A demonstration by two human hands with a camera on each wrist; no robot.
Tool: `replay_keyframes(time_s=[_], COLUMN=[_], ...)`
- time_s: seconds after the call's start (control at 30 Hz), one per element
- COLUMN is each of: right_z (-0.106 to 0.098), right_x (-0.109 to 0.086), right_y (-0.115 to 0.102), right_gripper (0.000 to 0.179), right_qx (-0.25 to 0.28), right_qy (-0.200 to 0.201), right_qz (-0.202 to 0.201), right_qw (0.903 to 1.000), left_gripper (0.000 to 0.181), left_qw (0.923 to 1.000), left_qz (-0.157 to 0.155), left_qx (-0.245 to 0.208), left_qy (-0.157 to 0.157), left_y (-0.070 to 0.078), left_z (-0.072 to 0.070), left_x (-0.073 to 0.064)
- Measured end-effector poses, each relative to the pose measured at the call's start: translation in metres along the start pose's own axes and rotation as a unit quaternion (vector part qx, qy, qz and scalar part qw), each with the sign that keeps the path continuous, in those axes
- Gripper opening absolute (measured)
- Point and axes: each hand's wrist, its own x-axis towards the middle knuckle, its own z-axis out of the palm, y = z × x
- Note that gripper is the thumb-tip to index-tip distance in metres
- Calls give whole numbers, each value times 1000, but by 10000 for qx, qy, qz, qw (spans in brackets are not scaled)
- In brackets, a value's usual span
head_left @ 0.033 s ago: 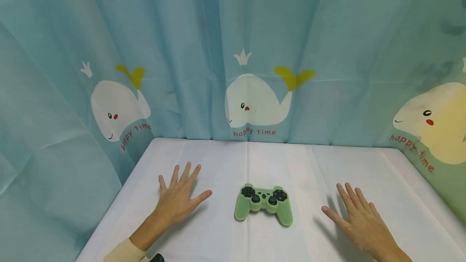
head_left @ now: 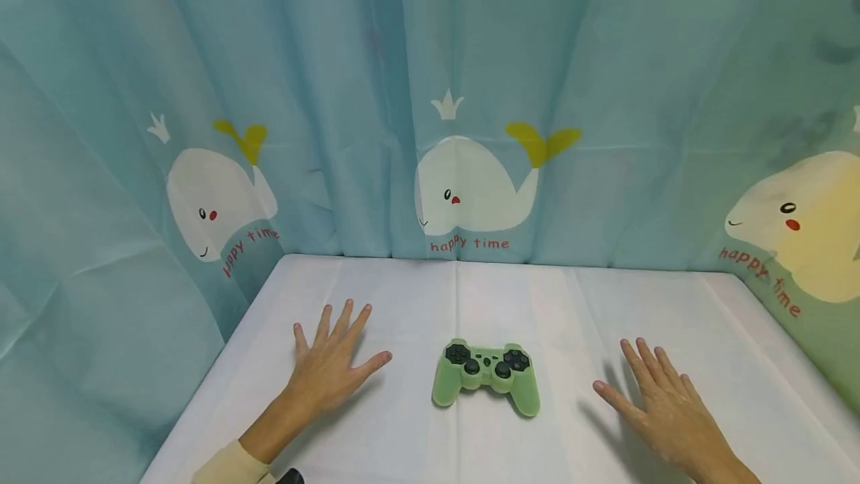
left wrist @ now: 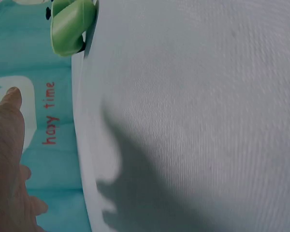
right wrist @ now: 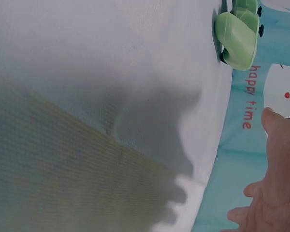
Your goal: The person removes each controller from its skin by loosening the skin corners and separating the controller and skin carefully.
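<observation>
The left hand (head_left: 327, 373) shows its back to the head camera, and its four fingers (head_left: 341, 323) are straight and clearly spread. The left thumb (head_left: 372, 364) points out toward the right side. The left wrist (head_left: 270, 430) comes out of a pale sleeve (head_left: 231, 465). Well apart from it, the right hand (head_left: 675, 417) also has its back up, with extended fingers lying closer together, while the right thumb (head_left: 616, 397) stretches toward the left.

Two hands (head_left: 327, 373) (head_left: 672, 411), one game controller (head_left: 487, 366), three printed whales (head_left: 218, 196) (head_left: 473, 196) (head_left: 806, 222)
</observation>
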Motion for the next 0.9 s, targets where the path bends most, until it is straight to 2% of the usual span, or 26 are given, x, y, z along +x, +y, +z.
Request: replay_keyframes(time_s=[0.1,0.2,0.37,0.47,0.67,0.8,0.9], right_z=[0,1,4,7,17,24,24], right_x=[0,0,-2,2,23,34,37], right_y=[-2,-9,-35,-53,-81,-92,-95], right_gripper=[94,95,81,68,54,50,49], right_qx=[23,83,277,606,1497,2060,2352], right_qy=[-6,17,268,143,-340,-590,-809], right_qz=[16,-35,-380,-459,-364,-368,-248], right_qw=[10000,10000,9985,9970,9875,9761,9683], left_gripper=[87,86,83,83,76,47,31], left_qw=[9999,9989,9935,9879,9680,9500,9333], left_qz=[16,45,143,334,642,655,568], left_qx=[-111,-355,-854,-1140,-1823,-2346,-2827], left_qy=[-86,-300,-733,-1002,-1602,-1954,-2143], left_y=[4,12,38,55,77,84,88], left_z=[0,0,2,7,14,13,14], left_x=[1,2,8,15,25,25,26])
